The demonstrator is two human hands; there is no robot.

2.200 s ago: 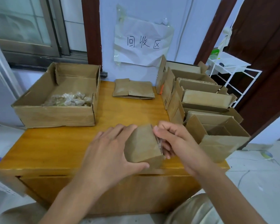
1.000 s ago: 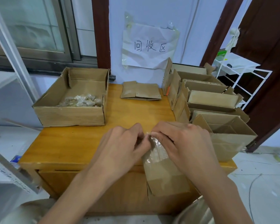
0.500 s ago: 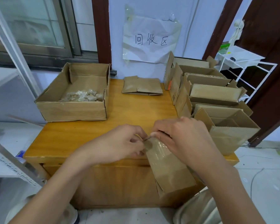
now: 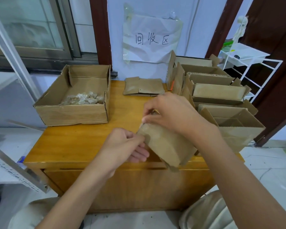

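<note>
— Cardboard, brown: small box (image 4: 168,146), tilted, held just above the near edge of the worktop (image 4: 82,142). Who has it?

— Both hands. Left hand (image 4: 122,144): grip closed, thumb and curled fingers pinching the box's upper left corner. Right hand (image 4: 172,113): reaches over the top, grip a tight thumb-and-forefinger pinch at the box's top edge. Whether a strip of film lies between those fingertips, cannot tell.

— Behind the hands?

— Left side: open carton (image 4: 73,113) on the worktop, a heap of clear packets (image 4: 84,99) towards its near right. Centre, closer to the wall: flattened cardboard blanks (image 4: 144,87), lying flat. Right side: row of open boxes (image 4: 218,93) standing one behind another, the nearest just beside the right forearm.

— Farthest?

— Paper sign (image 4: 152,38) taped to the wall, handwritten characters on it. White wire rack (image 4: 251,63) off to the right, beside a dark door.
</note>
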